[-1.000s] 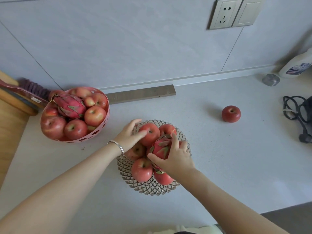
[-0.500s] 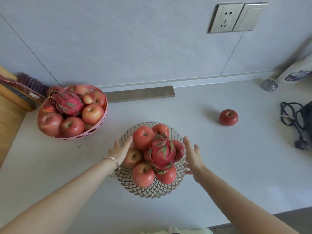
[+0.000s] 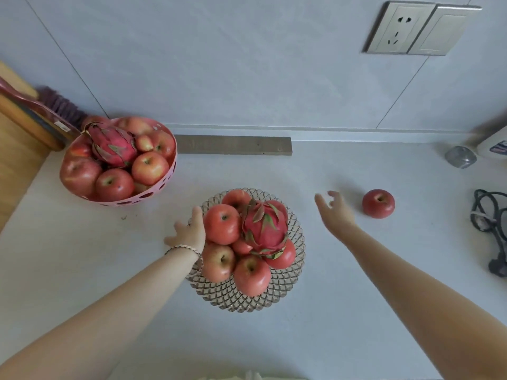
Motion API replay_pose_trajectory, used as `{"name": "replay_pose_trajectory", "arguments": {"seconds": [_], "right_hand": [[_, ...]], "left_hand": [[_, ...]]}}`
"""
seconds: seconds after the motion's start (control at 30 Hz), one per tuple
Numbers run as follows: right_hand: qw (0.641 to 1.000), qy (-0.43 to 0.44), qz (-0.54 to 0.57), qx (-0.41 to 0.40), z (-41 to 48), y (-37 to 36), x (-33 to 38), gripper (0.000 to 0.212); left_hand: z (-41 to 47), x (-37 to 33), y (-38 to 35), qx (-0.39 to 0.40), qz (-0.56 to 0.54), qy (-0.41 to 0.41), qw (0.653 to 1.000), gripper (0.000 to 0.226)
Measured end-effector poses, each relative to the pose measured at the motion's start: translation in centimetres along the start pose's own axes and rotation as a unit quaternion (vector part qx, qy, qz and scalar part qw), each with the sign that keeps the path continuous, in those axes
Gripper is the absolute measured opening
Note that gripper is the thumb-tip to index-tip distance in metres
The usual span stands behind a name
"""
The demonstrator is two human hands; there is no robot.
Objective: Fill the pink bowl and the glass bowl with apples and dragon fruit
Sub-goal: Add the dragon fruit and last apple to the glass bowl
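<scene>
The glass bowl [image 3: 274, 294] sits at the centre of the counter, piled with several apples and a dragon fruit [image 3: 264, 229] on top. My left hand [image 3: 189, 233] rests open against the bowl's left rim, beside an apple [image 3: 222, 223]. The pink bowl [image 3: 153, 192] stands at the back left, heaped with several apples and a second dragon fruit [image 3: 113, 146]. One loose red apple [image 3: 378, 203] lies on the counter to the right. My right hand [image 3: 334, 212] hovers open a short way left of that apple, holding nothing.
A grey wooden strip [image 3: 233, 144] lies along the wall behind the bowls. A wooden board [image 3: 16, 144] and a brush [image 3: 61, 105] are at the far left. A black cable [image 3: 491, 223], a small metal cap [image 3: 460, 156] and a white bottle [image 3: 493, 145] sit at the right.
My right hand let go of the dragon fruit on the glass bowl and moved right toward the loose apple. My left hand slid from the apples to the bowl's left rim.
</scene>
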State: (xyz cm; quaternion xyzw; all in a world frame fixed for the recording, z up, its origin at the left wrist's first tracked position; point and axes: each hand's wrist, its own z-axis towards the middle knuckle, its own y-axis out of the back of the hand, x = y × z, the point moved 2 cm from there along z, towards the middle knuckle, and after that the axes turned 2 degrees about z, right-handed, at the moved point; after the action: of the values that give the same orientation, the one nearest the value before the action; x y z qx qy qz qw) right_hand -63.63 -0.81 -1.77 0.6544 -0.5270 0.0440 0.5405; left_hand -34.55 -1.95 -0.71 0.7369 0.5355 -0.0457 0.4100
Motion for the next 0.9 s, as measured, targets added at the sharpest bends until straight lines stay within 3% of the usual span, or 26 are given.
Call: {"name": "replay_pose_trajectory", "arguments": {"seconds": [0.07,0.13,0.23,0.3,0.4,0.5,0.63,0.73,0.83,0.9], "right_hand": [[0.989,-0.016,-0.148,-0.021,2.2,2.4,-1.8,0.06],[0.968,-0.052,-0.244,-0.035,4.2,4.5,-3.3,0.064],[0.943,-0.042,-0.318,-0.091,6.6,6.5,-4.4,0.059],[0.936,-0.049,-0.336,-0.091,8.0,7.3,-5.0,0.054],[0.952,-0.083,-0.29,-0.043,8.8,7.2,-6.2,0.063],[0.96,-0.041,-0.276,-0.035,8.5,7.3,-6.3,0.06],[0.994,-0.004,-0.11,-0.013,5.5,6.9,-3.3,0.064],[0.995,0.067,0.078,0.011,0.9,6.1,1.5,0.064],[0.936,0.053,0.316,0.146,-5.3,5.3,6.6,0.053],[0.905,0.046,0.355,0.23,-9.1,3.9,8.8,0.06]], "left_hand": [[0.6,-1.2,-0.1,-0.032,0.031,-0.118,0.992,0.076],[0.9,-2.1,-0.8,-0.008,0.069,-0.198,0.978,0.084],[0.9,-2.4,-1.6,0.035,0.111,-0.245,0.962,0.083],[1.0,-2.6,-1.6,0.047,0.128,-0.242,0.961,0.081],[0.6,-2.6,-1.3,0.037,0.148,-0.265,0.952,0.061],[0.1,-2.8,-1.4,0.032,0.152,-0.267,0.951,0.048],[-0.3,-3.3,-0.7,0.026,0.2,-0.263,0.944,0.071],[-2.9,-4.5,0.3,-0.014,0.134,-0.349,0.928,0.069],[-6.7,-5.8,1.4,0.073,0.031,-0.502,0.861,0.072],[-8.5,-5.6,1.7,0.158,0.011,-0.546,0.822,0.075]]}}
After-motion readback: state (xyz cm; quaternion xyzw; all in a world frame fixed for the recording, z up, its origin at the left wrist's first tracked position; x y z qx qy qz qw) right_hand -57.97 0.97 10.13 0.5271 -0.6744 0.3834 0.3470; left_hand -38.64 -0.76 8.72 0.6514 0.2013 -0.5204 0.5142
